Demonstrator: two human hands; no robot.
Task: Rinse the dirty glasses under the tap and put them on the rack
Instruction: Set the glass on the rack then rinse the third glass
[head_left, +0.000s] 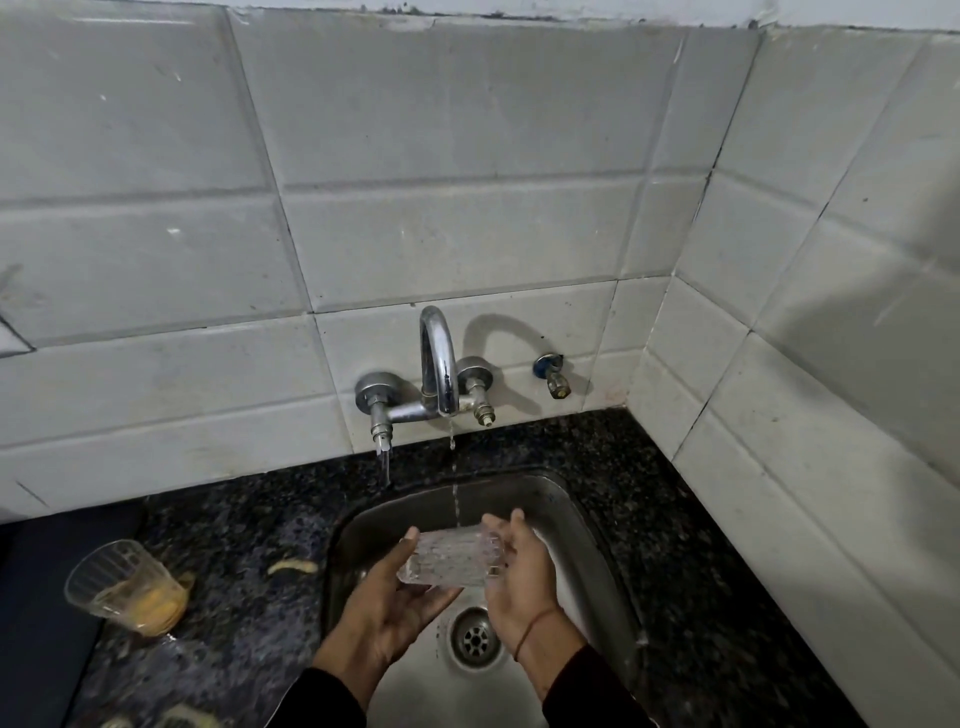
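Both hands, left (387, 605) and right (519, 574), are gripping a glass (451, 558) sideways over the sink (582, 525), rinsing it under the tap (440, 364). Another dirty glass (124, 584) is waiting near the surface's (234, 530) left edge. Next it probably needs racking, but no rack's in view.

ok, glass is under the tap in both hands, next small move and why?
Probably turn the glass so its mouth meets the thin stream: it lies sideways between left hand and right hand, so water only hits its wall.
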